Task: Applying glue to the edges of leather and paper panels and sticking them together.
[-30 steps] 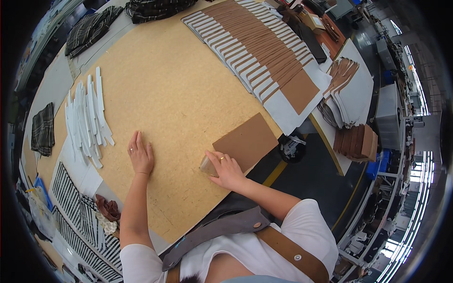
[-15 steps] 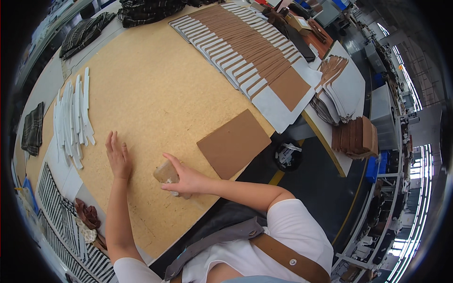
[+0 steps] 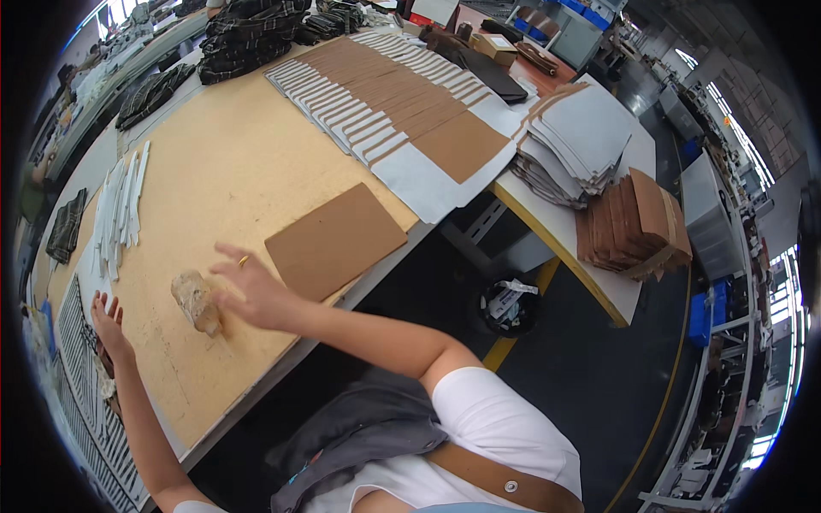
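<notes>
On the tan work table (image 3: 192, 171), a worn yellowish-brown block (image 3: 195, 301) with a rough, mottled surface lies near the front edge. Just right of it is my right hand (image 3: 248, 286), a ring on one finger and the fingers apart; whether the palm still touches the block I cannot tell. My left hand (image 3: 109, 323) is at the table's left side with its fingers spread and nothing in it. Beyond my right hand a flat brown rectangular sheet (image 3: 336, 239) lies by the table edge.
Overlapping brown and white sheets (image 3: 385, 103) fan across the far right. White strips (image 3: 120, 201) lie far left, near dark plaid cloth (image 3: 252, 38). Stacked white sheets (image 3: 581, 137) and a bundled brown stack (image 3: 633, 224) rest on the right-hand table. Below is a black bin (image 3: 510, 308).
My right hand has loosened from the block, its fingers now opened beside it. The view has shifted, so the table things sit further left. My left hand has moved toward the table's left side.
</notes>
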A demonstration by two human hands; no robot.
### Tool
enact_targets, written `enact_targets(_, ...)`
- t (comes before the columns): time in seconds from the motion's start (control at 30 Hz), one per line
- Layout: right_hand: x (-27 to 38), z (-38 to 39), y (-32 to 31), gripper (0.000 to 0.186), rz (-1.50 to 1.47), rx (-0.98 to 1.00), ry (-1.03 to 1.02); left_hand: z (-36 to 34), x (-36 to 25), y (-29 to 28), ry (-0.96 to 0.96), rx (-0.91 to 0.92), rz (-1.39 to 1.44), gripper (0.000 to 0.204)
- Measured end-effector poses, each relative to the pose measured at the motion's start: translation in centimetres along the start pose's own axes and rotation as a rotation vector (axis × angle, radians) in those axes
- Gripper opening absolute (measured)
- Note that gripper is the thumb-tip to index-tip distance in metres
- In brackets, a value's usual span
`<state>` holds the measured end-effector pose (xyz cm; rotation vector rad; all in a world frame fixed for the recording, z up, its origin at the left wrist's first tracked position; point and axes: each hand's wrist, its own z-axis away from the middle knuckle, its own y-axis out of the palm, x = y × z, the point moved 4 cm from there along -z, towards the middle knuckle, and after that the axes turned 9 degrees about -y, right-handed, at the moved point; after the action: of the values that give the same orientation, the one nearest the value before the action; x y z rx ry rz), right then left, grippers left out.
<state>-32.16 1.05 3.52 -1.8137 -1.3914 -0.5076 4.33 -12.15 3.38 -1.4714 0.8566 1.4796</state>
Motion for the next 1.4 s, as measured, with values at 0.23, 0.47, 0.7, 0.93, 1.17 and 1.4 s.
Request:
enact_targets(0.23,-2.1,7.2,-27.6,0.019,0.673,-0.421,0.046,6.5,-9.6,7.0,0.247,0.179,-0.152,0.036)
enact_targets(0.47,-5.0,18.1,-40.3,0.026,1.301,-0.313,0.449,19.2,-9.5,25.4,0.648,0.698,-0.494,0.030)
enact_targets(0.7,-7.4,23.1,-42.7,0.026,1.294,-0.224,0.545,32.5,-5.0,38.2,0.923,1.089,-0.849,0.046)
enact_targets(0.93,-7.1,23.4,-42.3,0.027,1.337,-0.222,0.553,36.5,0.6,45.5,1.098,0.986,-0.878,0.057)
enact_targets(1.17,-7.3,22.4,-40.8,0.040,1.300,-0.213,0.293,37.1,2.9,47.6,1.184,0.887,-1.032,0.053)
enact_targets(1.4,-10.7,18.5,-38.7,0.047,1.200,-0.149,0.343,36.5,1.9,48.5,1.053,0.867,-0.973,0.046)
